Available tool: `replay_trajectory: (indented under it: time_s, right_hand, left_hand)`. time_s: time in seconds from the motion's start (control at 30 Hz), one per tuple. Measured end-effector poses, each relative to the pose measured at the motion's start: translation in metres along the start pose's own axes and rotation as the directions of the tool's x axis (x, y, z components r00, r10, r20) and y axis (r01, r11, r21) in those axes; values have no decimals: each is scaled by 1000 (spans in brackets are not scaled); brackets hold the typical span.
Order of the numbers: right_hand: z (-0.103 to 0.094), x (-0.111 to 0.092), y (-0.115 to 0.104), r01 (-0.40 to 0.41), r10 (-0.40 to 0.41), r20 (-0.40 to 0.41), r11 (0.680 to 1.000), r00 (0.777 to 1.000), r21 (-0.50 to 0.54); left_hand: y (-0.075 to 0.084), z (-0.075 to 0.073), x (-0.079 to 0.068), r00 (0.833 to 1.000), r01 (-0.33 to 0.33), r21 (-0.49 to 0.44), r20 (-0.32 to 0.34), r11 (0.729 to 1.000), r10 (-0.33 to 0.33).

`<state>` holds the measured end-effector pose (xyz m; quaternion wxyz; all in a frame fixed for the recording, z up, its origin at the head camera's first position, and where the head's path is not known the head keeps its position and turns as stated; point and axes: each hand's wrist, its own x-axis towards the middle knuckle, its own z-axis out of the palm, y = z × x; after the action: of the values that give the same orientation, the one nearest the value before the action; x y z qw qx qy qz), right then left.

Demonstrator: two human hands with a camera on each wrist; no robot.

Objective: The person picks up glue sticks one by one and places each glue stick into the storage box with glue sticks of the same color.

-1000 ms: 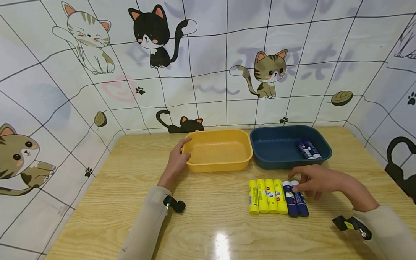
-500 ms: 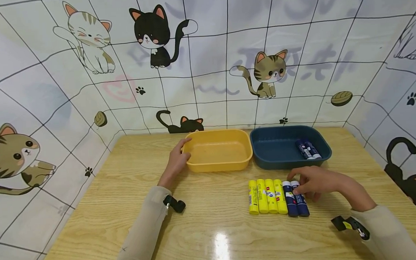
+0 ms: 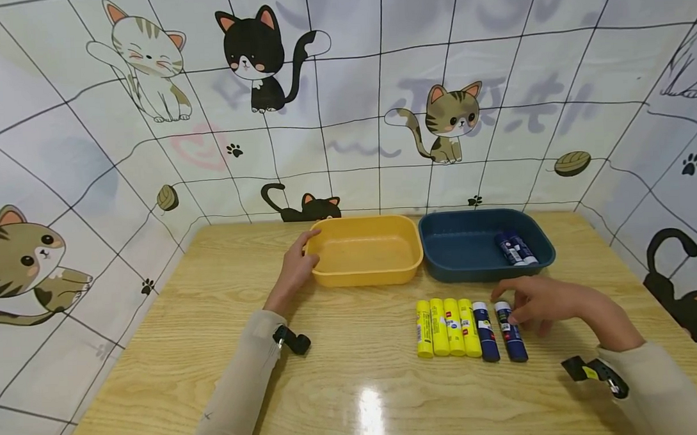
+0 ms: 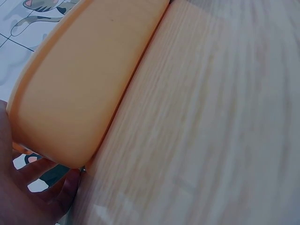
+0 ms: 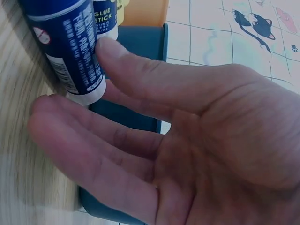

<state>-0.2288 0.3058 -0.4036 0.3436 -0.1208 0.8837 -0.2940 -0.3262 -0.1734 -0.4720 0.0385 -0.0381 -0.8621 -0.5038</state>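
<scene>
My left hand holds the left end of a yellow plastic bin; the left wrist view shows its fingers round the end wall. With thumb and index finger, my right hand pinches a dark blue glue stick near its white end, low over the table. Up close in the right wrist view, the thumb lies against this stick. Just left of it lies another dark blue glue stick. Several yellow glue sticks lie side by side further left.
A dark blue bin stands right of the yellow one, their ends together. Two dark blue glue sticks lie inside it at the right. Behind the wooden table rises a cat-patterned cloth, which also runs along both sides.
The right-hand dark blue glue stick has moved a little right with my right hand, opening a gap from its neighbour. My left hand stays on the yellow bin.
</scene>
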Motion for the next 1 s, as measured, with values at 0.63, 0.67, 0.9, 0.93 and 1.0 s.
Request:
replay_trajectory:
  time_s: [0.63, 0.67, 0.9, 0.93, 1.0]
  right_hand:
    - [8, 2, -5, -55, 55, -3, 998, 998, 27]
    - [8, 3, -4, -52, 52, -2, 998, 999, 36]
    - [7, 4, -2, -51, 52, -14, 997, 999, 54]
    - [7, 4, -2, -48, 49, -17, 998, 999, 50]
    - [6, 4, -1, -34, 35, -25, 999, 999, 38]
  left_hand:
    - [4, -1, 0, 999, 34, -8, 9, 999, -34]
    - [4, -1, 0, 999, 34, -7, 8, 999, -34]
    - [1, 0, 0, 999, 34, -3, -1, 999, -34]
    - [1, 0, 0, 999, 33, -4, -2, 999, -33]
    - [1, 0, 0, 1000, 29, -5, 0, 1000, -29]
